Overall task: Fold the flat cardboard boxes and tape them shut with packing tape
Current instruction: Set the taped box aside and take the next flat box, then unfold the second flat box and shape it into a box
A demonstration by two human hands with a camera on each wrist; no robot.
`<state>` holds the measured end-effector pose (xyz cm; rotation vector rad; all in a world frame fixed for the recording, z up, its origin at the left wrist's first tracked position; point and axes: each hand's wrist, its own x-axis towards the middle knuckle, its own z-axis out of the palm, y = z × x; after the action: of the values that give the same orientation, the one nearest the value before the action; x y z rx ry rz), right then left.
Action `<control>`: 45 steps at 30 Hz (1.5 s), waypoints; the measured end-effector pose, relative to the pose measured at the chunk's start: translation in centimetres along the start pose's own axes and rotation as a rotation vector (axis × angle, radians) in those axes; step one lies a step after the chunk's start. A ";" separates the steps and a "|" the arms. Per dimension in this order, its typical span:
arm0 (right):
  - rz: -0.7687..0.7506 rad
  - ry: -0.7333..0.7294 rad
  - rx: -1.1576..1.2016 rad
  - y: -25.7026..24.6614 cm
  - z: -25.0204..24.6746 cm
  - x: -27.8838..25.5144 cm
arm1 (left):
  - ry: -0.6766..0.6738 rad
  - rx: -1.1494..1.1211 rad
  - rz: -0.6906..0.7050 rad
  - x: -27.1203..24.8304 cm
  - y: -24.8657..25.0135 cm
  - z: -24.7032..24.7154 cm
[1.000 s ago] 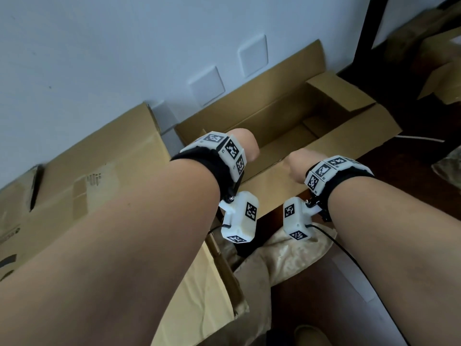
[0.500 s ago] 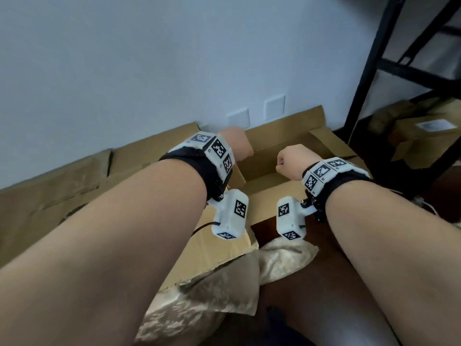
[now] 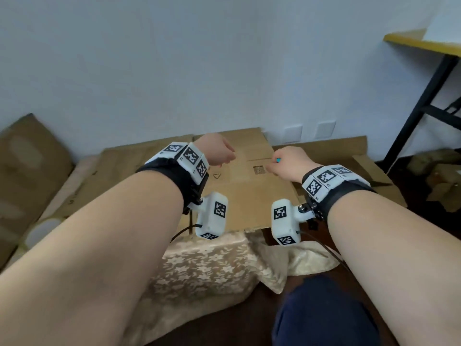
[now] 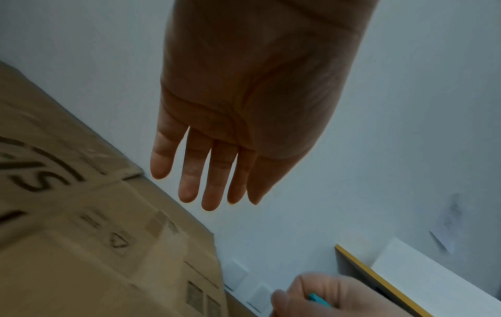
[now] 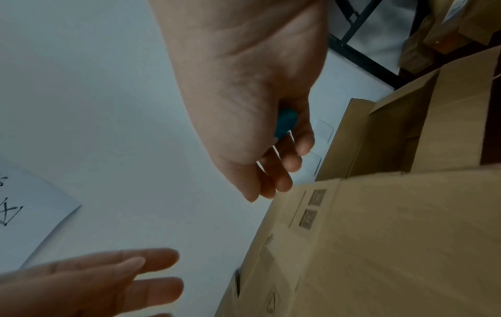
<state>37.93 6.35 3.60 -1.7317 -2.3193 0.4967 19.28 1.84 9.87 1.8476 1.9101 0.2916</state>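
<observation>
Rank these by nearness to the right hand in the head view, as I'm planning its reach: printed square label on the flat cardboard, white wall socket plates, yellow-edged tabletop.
1. Printed square label, just left of the right hand.
2. White wall socket plates, behind it.
3. Yellow-edged tabletop, far upper right.

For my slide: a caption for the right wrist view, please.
Right hand grips a teal tool above a cardboard box.

Triangle mark on flat cardboard box [image 3: 249,191]

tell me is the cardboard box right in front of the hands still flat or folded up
Flat. The cardboard box lies as one level sheet, printed face up, no raised walls or flaps; the left hand and right hand hover above it.
</observation>
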 end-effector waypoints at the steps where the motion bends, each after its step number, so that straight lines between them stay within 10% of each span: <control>1: -0.006 -0.012 -0.001 -1.2 0.5 -0.5 | 0.003 -0.008 -0.022 -1.0 -1.6 -0.3; 13: 0.050 -0.138 0.256 -9.4 7.2 -2.4 | 0.030 -0.229 -0.290 -8.2 -15.4 -0.1; 24: -0.089 -0.228 -0.050 -10.6 11.7 -0.9 | -0.018 -0.135 -0.398 -7.9 -21.0 2.7; 45: -0.308 -0.410 -0.371 -10.5 13.3 0.2 | -0.165 0.364 -0.261 -4.7 -23.7 7.0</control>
<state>23.83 1.95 -4.66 -1.4658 -3.0717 0.4133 1.48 -5.67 -6.31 1.7393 2.1606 -0.3040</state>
